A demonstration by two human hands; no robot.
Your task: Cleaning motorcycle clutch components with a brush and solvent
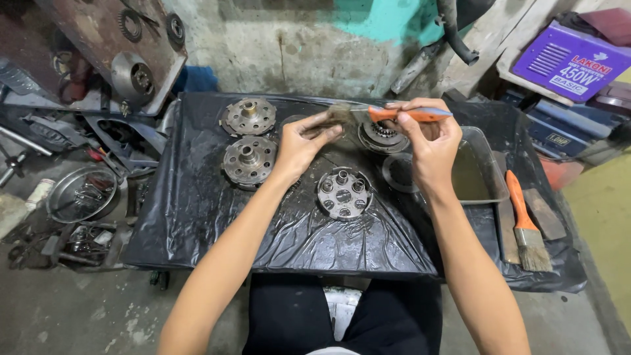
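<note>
- An orange-handled paintbrush with worn, dirty bristles (394, 114) was held in the right hand (430, 141), the fingers closed round the handle, with the bristles pointed toward the left hand (303, 141).
- The left hand was pinched shut on a small dark part (323, 129) at the bristle tips; what that part was could not be told.
- Both hands were raised above a black plastic sheet (197, 197) spread over the work surface.
- Below them lay a round grey metal plate with raised posts (344, 192); two toothed grey metal hubs (248, 138) were seen to the left, well apart from the hands.
- A shallow metal tray of murky liquid (483, 174) stood just beside the right wrist, and a second orange-handled brush (524, 227) lay to its right.
- It was judged that the small part could be dropped if the pinch were loosened by oily fingers, and lost among the folds of the sheet.
- It was also judged that the tray could be knocked and spilled by the right forearm, given how near it stood.
</note>
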